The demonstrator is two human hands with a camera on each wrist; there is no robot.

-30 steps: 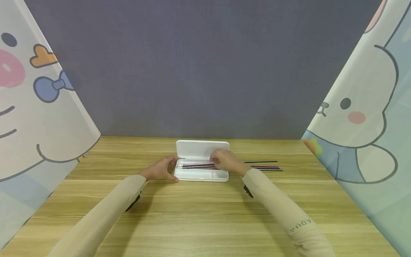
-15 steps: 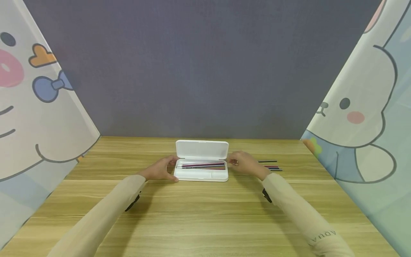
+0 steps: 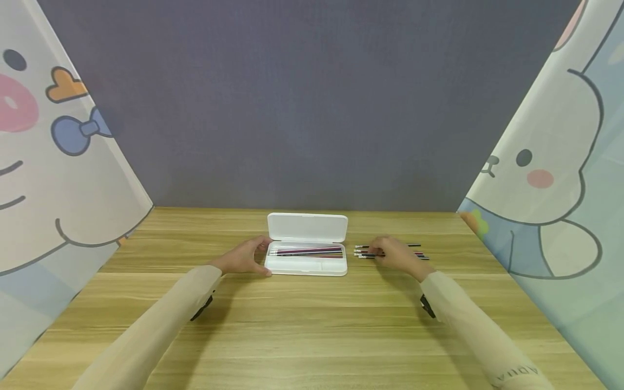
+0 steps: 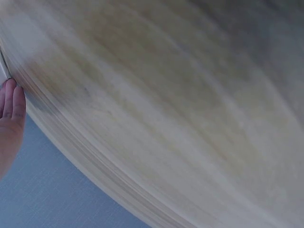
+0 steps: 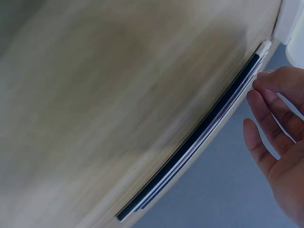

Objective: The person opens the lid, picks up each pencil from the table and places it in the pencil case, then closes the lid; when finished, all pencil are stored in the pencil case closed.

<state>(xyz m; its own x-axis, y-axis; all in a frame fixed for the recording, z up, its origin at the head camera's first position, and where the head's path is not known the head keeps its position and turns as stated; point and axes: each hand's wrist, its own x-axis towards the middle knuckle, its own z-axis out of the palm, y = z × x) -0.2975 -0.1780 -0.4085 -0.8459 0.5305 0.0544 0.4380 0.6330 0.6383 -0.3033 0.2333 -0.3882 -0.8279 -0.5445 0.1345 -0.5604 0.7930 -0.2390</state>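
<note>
A white pencil case (image 3: 297, 265) lies with its lid (image 3: 307, 227) raised and several pencils (image 3: 307, 251) in its back compartment. My left hand (image 3: 244, 255) holds the case's left end, thumb at the front corner and fingers toward the back. In the left wrist view, its fingers (image 4: 12, 102) reach the case edge. To the right of the case, my right hand (image 3: 395, 253) is over several loose dark and red pencils (image 3: 364, 254) with white ends. Thumb and index tips come close together beside these pencils in the right wrist view, the other fingers loosely bent.
The wooden table (image 3: 302, 330) extends in front of the case. A grey panel (image 3: 312, 108) stands behind it. Cartoon-printed panels flank the table at left (image 3: 88, 216) and right (image 3: 546, 238).
My right hand has moved right, from over the case past its right end to the loose pencils. The pencils in the case now lie uncovered. My left hand has stayed in place.
</note>
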